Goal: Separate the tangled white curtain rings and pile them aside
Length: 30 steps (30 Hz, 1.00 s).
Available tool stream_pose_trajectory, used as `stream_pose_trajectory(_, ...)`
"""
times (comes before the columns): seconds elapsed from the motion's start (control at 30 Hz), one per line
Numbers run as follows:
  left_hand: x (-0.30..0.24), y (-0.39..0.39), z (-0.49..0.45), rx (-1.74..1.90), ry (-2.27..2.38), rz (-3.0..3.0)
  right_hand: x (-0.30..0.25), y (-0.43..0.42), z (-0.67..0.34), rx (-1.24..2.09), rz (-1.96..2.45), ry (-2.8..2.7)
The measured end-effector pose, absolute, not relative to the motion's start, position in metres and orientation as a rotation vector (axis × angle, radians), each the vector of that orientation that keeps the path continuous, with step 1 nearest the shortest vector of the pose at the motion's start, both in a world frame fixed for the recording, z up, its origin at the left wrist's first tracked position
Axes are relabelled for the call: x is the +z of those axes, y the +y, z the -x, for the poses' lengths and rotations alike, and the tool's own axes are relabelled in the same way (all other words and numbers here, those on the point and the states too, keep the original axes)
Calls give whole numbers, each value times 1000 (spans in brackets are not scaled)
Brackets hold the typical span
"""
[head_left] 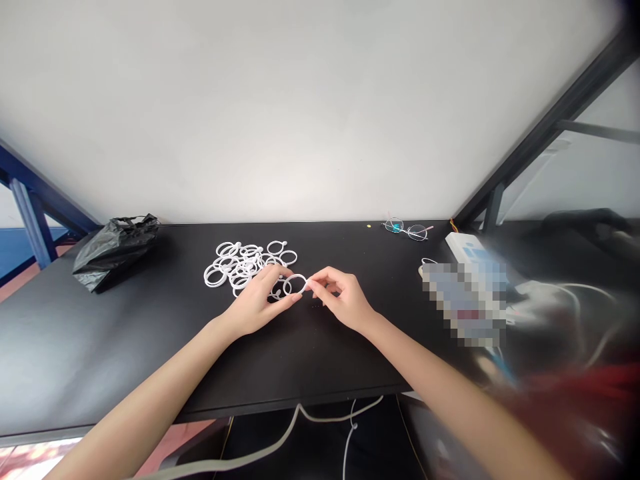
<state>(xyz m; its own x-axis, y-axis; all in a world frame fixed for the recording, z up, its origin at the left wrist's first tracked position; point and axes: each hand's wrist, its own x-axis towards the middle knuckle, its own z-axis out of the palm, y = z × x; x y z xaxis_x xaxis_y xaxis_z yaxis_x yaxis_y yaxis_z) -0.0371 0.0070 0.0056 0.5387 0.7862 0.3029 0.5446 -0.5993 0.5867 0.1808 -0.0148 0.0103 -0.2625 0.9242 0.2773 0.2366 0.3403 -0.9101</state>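
Note:
A white plastic curtain ring (297,275) is held between both of my hands, just above the black table (310,360). My right hand (346,299) pinches the ring's right side between thumb and index finger, its other fingers curled. On the opposite side, my left hand (257,301) grips the ring, with the thumb along the lower edge and a finger near the upper left. Behind and left of that hand lies a loose pile of similar white rings (216,285), several with small round knobs. My left fingers partly cover the pile.
A crumpled black plastic bag (117,250) sits at the left. Eyeglasses (406,230) lie near the back wall. At the right are a white power strip (463,245), a pixelated flat object (460,303) and cables. Another cable (280,443) hangs below the front edge.

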Motion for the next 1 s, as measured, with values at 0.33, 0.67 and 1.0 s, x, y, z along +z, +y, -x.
stream_pose_trajectory(0.33,5,7,37,764,1081,-2335,10,-14,-181,1003,1031,-1707)
stream_pose_trajectory(0.67,5,7,37,770,1089,-2356,11,-15,-181,1010,1025,-1701)
stream_pose_trajectory(1.0,5,7,37,749,1087,-2356,11,-14,-181,1004,1034,-1707)
